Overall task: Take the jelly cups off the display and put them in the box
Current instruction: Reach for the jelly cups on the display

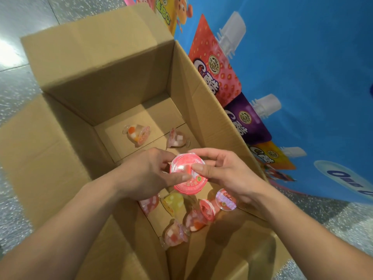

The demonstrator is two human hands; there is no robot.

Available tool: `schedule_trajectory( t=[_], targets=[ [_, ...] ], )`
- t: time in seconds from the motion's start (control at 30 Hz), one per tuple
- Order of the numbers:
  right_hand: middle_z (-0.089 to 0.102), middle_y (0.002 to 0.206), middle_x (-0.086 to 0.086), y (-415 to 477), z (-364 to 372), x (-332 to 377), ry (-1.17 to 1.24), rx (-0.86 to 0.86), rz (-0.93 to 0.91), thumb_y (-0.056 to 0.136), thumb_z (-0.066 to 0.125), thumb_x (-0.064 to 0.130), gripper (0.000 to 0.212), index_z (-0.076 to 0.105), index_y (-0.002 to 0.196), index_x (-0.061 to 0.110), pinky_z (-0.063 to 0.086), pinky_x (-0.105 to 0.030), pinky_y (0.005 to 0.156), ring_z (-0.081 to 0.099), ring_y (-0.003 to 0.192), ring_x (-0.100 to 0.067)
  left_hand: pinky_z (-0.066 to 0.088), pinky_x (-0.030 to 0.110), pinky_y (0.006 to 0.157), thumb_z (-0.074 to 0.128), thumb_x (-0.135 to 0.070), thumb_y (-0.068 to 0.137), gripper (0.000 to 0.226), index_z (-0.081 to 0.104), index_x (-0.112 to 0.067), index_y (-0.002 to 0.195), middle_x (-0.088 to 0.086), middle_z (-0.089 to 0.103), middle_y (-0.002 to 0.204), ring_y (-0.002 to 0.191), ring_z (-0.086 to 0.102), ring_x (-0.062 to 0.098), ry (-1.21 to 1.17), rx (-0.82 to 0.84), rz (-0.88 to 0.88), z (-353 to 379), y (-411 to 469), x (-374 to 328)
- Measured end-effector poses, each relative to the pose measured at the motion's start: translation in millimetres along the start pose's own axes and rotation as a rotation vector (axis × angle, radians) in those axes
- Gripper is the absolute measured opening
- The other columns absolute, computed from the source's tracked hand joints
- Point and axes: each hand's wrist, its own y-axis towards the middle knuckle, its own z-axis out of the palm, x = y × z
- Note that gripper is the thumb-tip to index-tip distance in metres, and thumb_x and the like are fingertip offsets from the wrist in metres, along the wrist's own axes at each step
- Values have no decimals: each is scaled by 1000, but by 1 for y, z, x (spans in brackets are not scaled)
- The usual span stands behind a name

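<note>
Both hands hold one jelly cup with a pink lid [186,183] above the open cardboard box [96,63]. My left hand [145,172] grips its left side, thumb on the lid. My right hand [226,170] pinches its right side, thumb on the lid too. Several jelly cups lie on the box floor: two at the far end [138,134] [177,139], and a cluster below my hands, among them a yellow one [173,201] and a purple-lidded one [226,200].
The box stands on a speckled grey floor [18,89], flaps spread outward. The blue display stand [302,77], printed with drink pouches, rises right beside the box's right wall.
</note>
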Motion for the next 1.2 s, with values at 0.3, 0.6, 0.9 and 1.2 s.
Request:
schedule_trajectory(
  t=[0.3,0.6,0.9,1.2],
  targets=[
    [69,112,-27,4,-23,-20,85,-161,129,97,58,28,38,67,118,-2,58,-48,87,68,99,-34,52,67,85,68,-40,86,27,77,-19,102,6,78,92,98,67,47,-269,-97,-82,-8,-1,-8],
    [70,117,-3,25,-41,-143,-1210,-14,593,94,66,39,33,69,120,18,51,-32,99,64,114,-20,59,57,72,68,-42,88,28,76,-18,100,5,77,89,84,73,34,-198,-223,-75,-9,-3,-2],
    [65,119,-9,34,-46,-162,-1436,-50,559,97,58,35,32,60,121,15,52,-34,91,63,109,-26,59,58,74,68,-40,89,28,75,-21,109,1,77,95,89,73,34,-206,-197,-98,-8,-7,-5],
    [64,122,-14,36,-31,-168,-1704,59,524,102,46,18,31,51,130,4,57,-33,88,66,108,-26,59,56,74,66,-47,90,31,76,-21,103,8,76,93,88,73,34,-185,-234,-100,-8,-18,-4]
  ],
)
